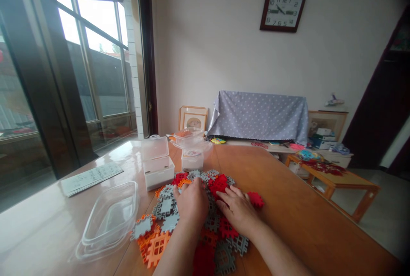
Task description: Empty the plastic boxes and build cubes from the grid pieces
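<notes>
A heap of flat, notched plastic tiles (166, 209) in grey, red and orange lies on the wooden table (288, 207) in front of me. My left hand (191, 202) rests palm down on the heap, its fingers curled over the grey and red tiles at the far side. My right hand (237, 209) lies flat beside it, fingers stretched toward a red tile (219, 183). Another red tile (256, 199) lies just right of my right hand. Whether either hand grips a tile is hidden.
A clear plastic lid (109, 220) lies left of the heap. An open white box (156, 167) and clear containers (192, 148) stand behind it. A printed sheet (91, 177) lies at far left. A low wooden side table (333, 177) stands right, beyond the table edge.
</notes>
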Motion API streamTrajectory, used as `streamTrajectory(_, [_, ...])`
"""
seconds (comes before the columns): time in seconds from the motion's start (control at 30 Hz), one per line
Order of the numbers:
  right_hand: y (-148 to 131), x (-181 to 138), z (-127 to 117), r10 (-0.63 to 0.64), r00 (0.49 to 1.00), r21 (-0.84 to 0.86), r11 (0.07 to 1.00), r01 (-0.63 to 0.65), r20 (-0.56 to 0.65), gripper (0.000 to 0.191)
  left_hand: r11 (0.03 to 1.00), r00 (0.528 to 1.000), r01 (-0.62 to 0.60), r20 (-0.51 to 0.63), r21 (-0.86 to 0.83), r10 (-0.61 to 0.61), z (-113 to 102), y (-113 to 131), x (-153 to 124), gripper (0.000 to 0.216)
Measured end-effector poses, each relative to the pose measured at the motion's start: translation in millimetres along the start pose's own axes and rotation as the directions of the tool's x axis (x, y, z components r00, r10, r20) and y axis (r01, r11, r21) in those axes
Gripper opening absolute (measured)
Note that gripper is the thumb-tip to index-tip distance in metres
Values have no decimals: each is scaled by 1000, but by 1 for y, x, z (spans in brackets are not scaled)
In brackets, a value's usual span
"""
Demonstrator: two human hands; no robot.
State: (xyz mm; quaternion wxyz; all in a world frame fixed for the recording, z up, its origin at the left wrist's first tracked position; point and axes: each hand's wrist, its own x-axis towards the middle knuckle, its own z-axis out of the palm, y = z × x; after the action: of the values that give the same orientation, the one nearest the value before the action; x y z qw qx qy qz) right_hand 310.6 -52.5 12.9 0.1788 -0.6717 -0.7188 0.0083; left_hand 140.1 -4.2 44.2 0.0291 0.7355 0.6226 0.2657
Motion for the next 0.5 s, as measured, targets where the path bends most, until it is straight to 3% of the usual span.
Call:
streamTrajectory(0.17, [3,1,3,-38,999,107,993,40,-23,49,995,996,-89,-19,-54,88,-5,4,0,37])
streamTrajectory(0.33, [5,4,12,-49,985,301,949,97,-164,39,964,970,-241,19,-110,244,-7,6,-2,33])
streamTrajectory(0.5, [5,8,13,-68,960,472,860,195,-272,36,944,950,-298,55,-140,308,-2,10,-7,28])
